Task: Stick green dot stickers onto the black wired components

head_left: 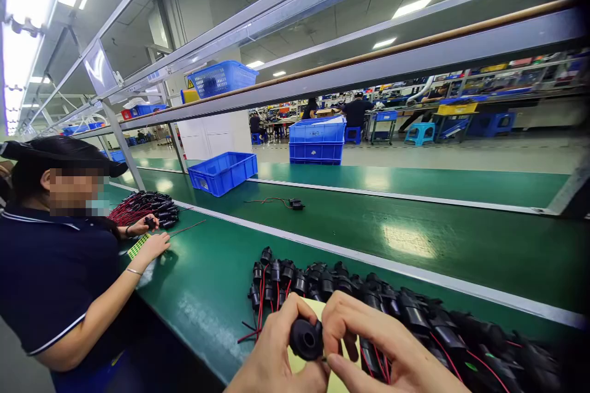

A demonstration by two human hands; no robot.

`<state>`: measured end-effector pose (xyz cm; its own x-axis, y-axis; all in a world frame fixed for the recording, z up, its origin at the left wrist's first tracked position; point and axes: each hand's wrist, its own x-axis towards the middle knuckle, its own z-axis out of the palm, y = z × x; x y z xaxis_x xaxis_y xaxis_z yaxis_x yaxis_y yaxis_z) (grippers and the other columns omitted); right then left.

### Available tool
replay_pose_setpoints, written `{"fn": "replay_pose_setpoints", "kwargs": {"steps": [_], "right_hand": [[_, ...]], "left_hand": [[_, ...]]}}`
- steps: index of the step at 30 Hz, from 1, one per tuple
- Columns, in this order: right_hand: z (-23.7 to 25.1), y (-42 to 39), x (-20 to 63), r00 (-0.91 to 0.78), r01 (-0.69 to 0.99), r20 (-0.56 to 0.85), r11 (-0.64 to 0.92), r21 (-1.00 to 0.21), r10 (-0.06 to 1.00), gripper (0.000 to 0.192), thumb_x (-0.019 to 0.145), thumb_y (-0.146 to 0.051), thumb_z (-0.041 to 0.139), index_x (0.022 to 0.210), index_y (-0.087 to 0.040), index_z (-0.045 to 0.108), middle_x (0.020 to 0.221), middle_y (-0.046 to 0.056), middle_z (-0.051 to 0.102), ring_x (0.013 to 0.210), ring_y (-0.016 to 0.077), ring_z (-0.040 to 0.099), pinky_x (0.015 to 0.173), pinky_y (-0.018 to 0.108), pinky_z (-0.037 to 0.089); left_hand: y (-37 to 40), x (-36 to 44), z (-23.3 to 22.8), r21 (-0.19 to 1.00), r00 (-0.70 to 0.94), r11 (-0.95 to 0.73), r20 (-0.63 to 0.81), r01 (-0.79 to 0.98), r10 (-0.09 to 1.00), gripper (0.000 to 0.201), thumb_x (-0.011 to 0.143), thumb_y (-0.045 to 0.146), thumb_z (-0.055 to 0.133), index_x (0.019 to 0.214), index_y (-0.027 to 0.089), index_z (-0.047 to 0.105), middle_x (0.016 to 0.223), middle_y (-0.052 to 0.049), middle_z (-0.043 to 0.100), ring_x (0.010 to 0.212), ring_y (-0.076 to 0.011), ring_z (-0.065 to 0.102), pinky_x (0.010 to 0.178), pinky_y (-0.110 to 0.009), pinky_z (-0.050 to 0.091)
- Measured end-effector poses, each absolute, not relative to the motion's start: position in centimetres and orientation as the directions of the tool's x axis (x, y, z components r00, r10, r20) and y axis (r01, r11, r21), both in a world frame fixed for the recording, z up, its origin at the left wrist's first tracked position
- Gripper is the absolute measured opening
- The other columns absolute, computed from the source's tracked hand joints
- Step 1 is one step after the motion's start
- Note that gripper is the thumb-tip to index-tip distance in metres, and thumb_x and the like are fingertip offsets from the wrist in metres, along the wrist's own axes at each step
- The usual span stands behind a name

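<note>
In my left hand [276,350] is a black cylindrical part [306,339] with a round opening in its end, gripped between thumb and fingers. My right hand [373,344] is at the part's right side, thumb and index finger drawn together near its lower edge. What those fingertips hold, if anything, is too small to make out. Behind and partly under my hands lies a pale yellow sheet [338,381]. A pile of similar black parts [327,282] with red and black wires spreads beyond my hands and off to the right.
One black part with wires [296,204] lies on the green conveyor belt [350,215]. A blue bin [222,173] and stacked blue crates [316,140] stand farther back. At left a co-worker [59,270] handles parts beside another pile [147,206]. A metal shelf rail [322,67] crosses above.
</note>
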<state>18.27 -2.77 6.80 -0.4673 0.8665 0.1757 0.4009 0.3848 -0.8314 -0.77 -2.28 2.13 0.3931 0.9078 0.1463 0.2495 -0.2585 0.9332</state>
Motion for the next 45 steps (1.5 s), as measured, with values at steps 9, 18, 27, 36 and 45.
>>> {"fn": "replay_pose_setpoints", "kwargs": {"steps": [9, 18, 27, 36, 45], "right_hand": [[5.5, -2.6, 18.2, -0.294, 0.341, 0.251, 0.347, -0.874, 0.922, 0.019, 0.097, -0.042, 0.049, 0.109, -0.028, 0.053, 0.093, 0.0, 0.063, 0.084, 0.015, 0.063, 0.076, 0.026, 0.053], [4.0, -2.6, 16.3, -0.296, 0.304, 0.149, 0.241, -0.922, 0.944, 0.034, 0.097, -0.038, 0.045, 0.13, -0.029, 0.043, 0.109, 0.003, 0.062, 0.105, 0.0189, 0.061, 0.092, 0.035, 0.052], [3.7, -2.7, 15.6, -0.321, 0.255, 0.314, 0.401, -0.88, 0.894, 0.058, 0.087, -0.013, 0.048, 0.138, -0.033, 0.031, 0.113, 0.002, 0.058, 0.1, 0.015, 0.063, 0.081, 0.027, 0.056], [5.7, -1.9, 18.5, -0.331, 0.281, 0.33, 0.426, -0.86, 0.884, 0.017, 0.097, -0.041, 0.052, 0.089, -0.029, 0.061, 0.09, 0.001, 0.063, 0.084, 0.0167, 0.061, 0.076, 0.026, 0.054], [5.9, -1.8, 18.2, -0.348, 0.334, 0.343, 0.457, -0.824, 0.873, 0.022, 0.099, -0.04, 0.05, 0.084, -0.027, 0.058, 0.092, 0.001, 0.061, 0.087, 0.016, 0.06, 0.078, 0.026, 0.052]], "left_hand": [[-1.8, -1.6, 1.4, 0.96, 0.513, -0.272, 0.203, 0.063, 0.834, 0.032, 0.075, 0.041, 0.061, 0.096, 0.021, 0.047, 0.086, -0.001, 0.05, 0.08, -0.0168, 0.043, 0.072, -0.03, 0.031], [-2.9, -0.2, 2.2, 0.938, 0.347, -0.291, 0.213, 0.19, 0.913, 0.028, 0.075, 0.012, 0.057, 0.097, 0.023, 0.041, 0.098, -0.002, 0.054, 0.086, -0.0171, 0.05, 0.078, -0.031, 0.036], [-2.7, -0.9, 1.8, 0.95, 0.333, -0.256, 0.187, 0.178, 0.924, 0.039, 0.071, 0.004, 0.055, 0.101, 0.024, 0.04, 0.098, -0.001, 0.049, 0.087, -0.0167, 0.047, 0.079, -0.031, 0.035], [-2.0, -2.0, 1.4, 0.963, 0.407, -0.266, 0.222, 0.053, 0.886, 0.035, 0.072, 0.038, 0.061, 0.099, 0.022, 0.046, 0.093, -0.002, 0.046, 0.083, -0.0182, 0.039, 0.076, -0.033, 0.032], [-1.8, -1.4, 0.3, 0.971, 0.428, -0.223, 0.167, 0.083, 0.888, 0.039, 0.087, 0.058, 0.058, 0.094, 0.022, 0.043, 0.079, 0.002, 0.042, 0.072, -0.0137, 0.036, 0.068, -0.03, 0.029]]}}
